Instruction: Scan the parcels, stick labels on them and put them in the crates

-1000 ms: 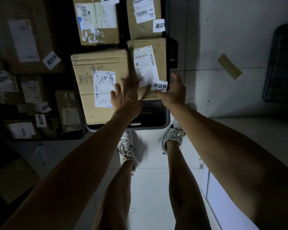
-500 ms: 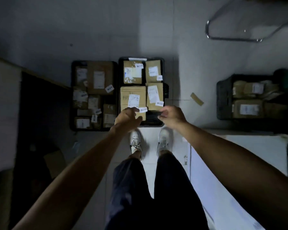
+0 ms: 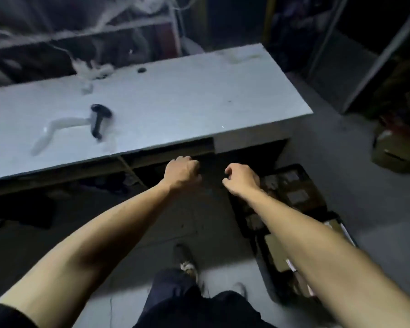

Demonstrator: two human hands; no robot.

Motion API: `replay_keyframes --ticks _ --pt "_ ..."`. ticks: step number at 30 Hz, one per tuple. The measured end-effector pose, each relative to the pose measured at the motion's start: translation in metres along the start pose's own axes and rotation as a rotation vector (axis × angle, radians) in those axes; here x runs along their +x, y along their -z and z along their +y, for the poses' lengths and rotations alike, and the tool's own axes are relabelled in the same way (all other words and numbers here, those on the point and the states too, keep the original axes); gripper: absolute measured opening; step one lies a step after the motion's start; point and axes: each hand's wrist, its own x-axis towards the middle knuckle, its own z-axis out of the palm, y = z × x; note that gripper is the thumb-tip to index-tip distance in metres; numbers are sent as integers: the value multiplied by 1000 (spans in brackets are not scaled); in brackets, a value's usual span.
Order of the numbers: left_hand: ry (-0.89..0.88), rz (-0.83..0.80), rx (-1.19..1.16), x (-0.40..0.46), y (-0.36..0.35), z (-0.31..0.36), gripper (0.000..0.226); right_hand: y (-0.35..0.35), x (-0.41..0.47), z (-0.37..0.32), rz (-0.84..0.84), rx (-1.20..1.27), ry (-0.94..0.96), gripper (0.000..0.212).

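Turned away from the floor crates and up toward the surface (image 3: pixel 199 98) — parcel set down, so likely off to fetch the next. Both hands loosely curled, empty: left hand (image 3: pixel 181 172), right hand (image 3: pixel 242 178), apart, below the near edge. Scanner (image 3: pixel 99 119) near the surface's left end. Filled crates (image 3: pixel 291 197) on the floor, right. Blurred — no writing legible.

View swung up from the black parcel crates (image 3: pixel 291 192), now at lower right. Left hand (image 3: pixel 181 172) and right hand (image 3: pixel 242 178) lifted off the boxes, fingers curled, empty. Pale grey table (image 3: pixel 175 102) with black handheld scanner (image 3: pixel 98 120) entered at upper left.
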Motion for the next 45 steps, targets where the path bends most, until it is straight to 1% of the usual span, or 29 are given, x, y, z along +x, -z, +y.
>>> replay_keyframes --ticks 2,5,7,11,14,16,22,28,31,36,38,43,45 --pt "125 79 -41 -18 16 -67 30 -13 17 -74 -4 -88 152 28" --pt "291 182 -69 -48 31 -169 26 -48 36 -181 -49 -200 340 26" --pt "400 223 -102 -68 35 -234 27 -76 42 -248 -85 -260 450 24" --pt "583 262 -127 -112 40 -350 28 -136 48 -376 -153 -305 604 27" --pt "691 265 -150 -150 45 -426 28 -183 45 -463 -169 -256 688 30" --pt "750 273 -167 -168 47 -465 30 -203 41 -505 -189 -229 715 29" --pt "879 312 -219 -193 53 -575 32 -267 64 -621 -258 -272 828 32" --pt "970 282 -281 -178 53 -694 35 -331 122 -730 -289 -316 913 35" --pt "1025 276 -303 -172 61 -750 37 -360 154 -782 -334 -322 934 38" --pt "1167 289 -350 -171 71 -837 40 -403 186 -862 -429 -278 943 37" --pt "1212 281 -359 -172 71 -868 54 -418 192 -883 -491 -253 909 38" --pt "1317 275 -442 -164 63 -936 109 -457 202 -922 -632 -194 858 41" --pt "1305 227 -500 -159 55 -961 127 -471 203 -932 -694 -128 786 40"
